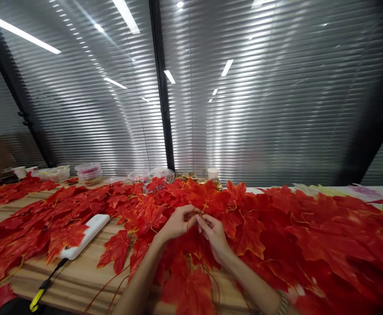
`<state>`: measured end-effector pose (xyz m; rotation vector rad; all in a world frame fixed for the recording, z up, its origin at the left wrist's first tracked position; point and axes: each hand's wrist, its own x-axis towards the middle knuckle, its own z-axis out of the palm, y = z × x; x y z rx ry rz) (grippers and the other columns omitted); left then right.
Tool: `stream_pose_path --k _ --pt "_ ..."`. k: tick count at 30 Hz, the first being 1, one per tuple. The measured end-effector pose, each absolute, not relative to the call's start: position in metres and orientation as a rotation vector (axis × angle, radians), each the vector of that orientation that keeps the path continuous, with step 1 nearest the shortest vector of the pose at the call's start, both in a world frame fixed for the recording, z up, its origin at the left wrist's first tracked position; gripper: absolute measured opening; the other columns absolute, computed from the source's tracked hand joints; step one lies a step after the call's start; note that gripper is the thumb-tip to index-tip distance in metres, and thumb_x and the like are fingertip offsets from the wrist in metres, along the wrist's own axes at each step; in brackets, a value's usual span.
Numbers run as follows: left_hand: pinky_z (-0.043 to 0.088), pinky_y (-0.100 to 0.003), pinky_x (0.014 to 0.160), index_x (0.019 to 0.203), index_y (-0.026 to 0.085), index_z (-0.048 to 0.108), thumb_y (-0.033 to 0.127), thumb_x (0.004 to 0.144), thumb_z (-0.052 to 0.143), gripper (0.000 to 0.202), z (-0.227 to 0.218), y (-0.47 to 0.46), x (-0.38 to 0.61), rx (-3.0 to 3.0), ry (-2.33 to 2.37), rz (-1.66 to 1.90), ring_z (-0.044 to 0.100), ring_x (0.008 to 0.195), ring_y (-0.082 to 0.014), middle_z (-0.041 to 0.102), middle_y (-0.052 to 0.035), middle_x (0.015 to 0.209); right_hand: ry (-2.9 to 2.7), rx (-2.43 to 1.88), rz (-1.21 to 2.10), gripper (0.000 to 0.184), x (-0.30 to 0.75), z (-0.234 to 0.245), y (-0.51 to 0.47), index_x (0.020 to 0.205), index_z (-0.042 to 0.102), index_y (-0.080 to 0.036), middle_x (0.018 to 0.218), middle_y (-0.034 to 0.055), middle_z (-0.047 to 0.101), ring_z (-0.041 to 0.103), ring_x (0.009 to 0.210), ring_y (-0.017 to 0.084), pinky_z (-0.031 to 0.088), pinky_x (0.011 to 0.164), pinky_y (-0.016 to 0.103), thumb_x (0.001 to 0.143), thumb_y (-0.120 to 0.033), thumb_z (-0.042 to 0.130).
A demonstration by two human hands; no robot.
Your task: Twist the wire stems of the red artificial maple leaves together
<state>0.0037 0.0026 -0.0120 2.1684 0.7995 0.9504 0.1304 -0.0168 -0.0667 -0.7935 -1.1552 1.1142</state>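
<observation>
Wood-grained tabletop [89, 264] carries lobed red leaves [114, 251]; left hand [181, 221] and right hand [215, 234] pinch a thin yellow stem [203, 210].

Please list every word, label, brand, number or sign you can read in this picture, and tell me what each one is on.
There is no readable text anywhere in view.
White device: no lettering can be made out.
Tubs and cup: too small to tell whether they carry any print.
Leaves: no words or numbers can be made out.
</observation>
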Motion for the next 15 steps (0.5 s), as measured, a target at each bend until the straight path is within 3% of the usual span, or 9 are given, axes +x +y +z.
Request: stream_pose_path --k 8,15 --pt "0.042 -0.023 0.066 0.084 0.010 0.055 0.031 0.079 0.049 0.022 -0.009 -0.002 0.008 2.012 0.801 0.963 0.052 0.073 -0.0136 0.055 -0.0044 0.078 -1.141 -0.742 1.119 0.031 0.129 -0.062 -0.022 0.057 0.050 -0.017 0.052 -0.0042 0.041 0.034 0.049 0.009 0.025 0.047 0.023 0.075 -0.041 0.057" --pt "0.041 -0.021 0.062 0.084 0.011 0.059 0.025 0.081 0.045 0.020 -0.016 0.001 0.006 2.226 0.945 0.936 0.052 0.068 -0.0127 0.058 -0.0044 0.075 -1.133 -0.787 1.183 0.032 0.132 -0.072 -0.014 0.057 0.051 -0.017 0.050 -0.0046 0.040 0.034 0.049 0.010 0.025 0.048 0.023 0.071 -0.044 0.060"
